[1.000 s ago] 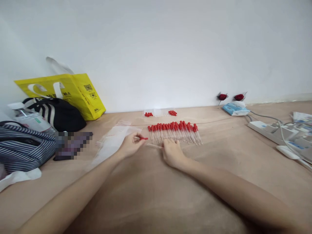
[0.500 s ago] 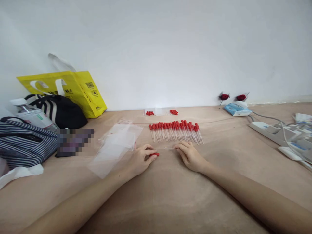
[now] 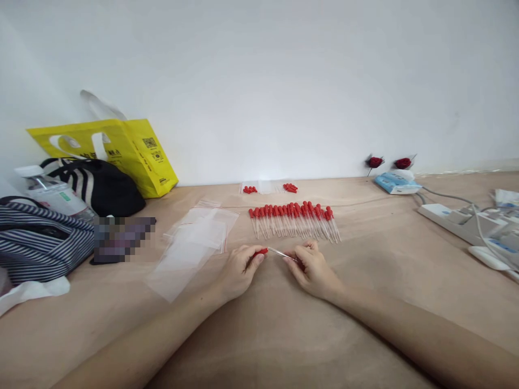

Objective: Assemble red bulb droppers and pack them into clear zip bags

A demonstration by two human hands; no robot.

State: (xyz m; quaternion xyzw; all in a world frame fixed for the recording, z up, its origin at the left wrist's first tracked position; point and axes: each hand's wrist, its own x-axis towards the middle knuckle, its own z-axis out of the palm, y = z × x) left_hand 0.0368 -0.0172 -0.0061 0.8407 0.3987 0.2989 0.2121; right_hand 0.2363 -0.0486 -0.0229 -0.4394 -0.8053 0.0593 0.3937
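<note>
Between thumb and fingers, my left hand (image 3: 241,270) pinches a small red rubber bulb (image 3: 262,252). My right hand (image 3: 314,269) is closed on a thin clear tube (image 3: 281,254), whose free end points left at the bulb's open end; whether the two touch cannot be told. Just beyond my hands lies a row of several clear droppers (image 3: 292,221) with red bulbs at their far ends. Two small piles of loose red bulbs, one on the left (image 3: 250,189) and one on the right (image 3: 290,187), lie near the wall.
Flat clear zip bags (image 3: 190,254) lie left of my hands. Farther left are a dark blurred-out item (image 3: 130,237), a striped pouch (image 3: 40,237), a bottle, a black bag (image 3: 109,186) and a yellow bag (image 3: 150,156). A blue packet (image 3: 395,182) and power strips (image 3: 450,219) are at right.
The red bulb is now raised and tilted in my left hand. My right hand has moved slightly nearer me, and its tube now slants up toward the bulb.
</note>
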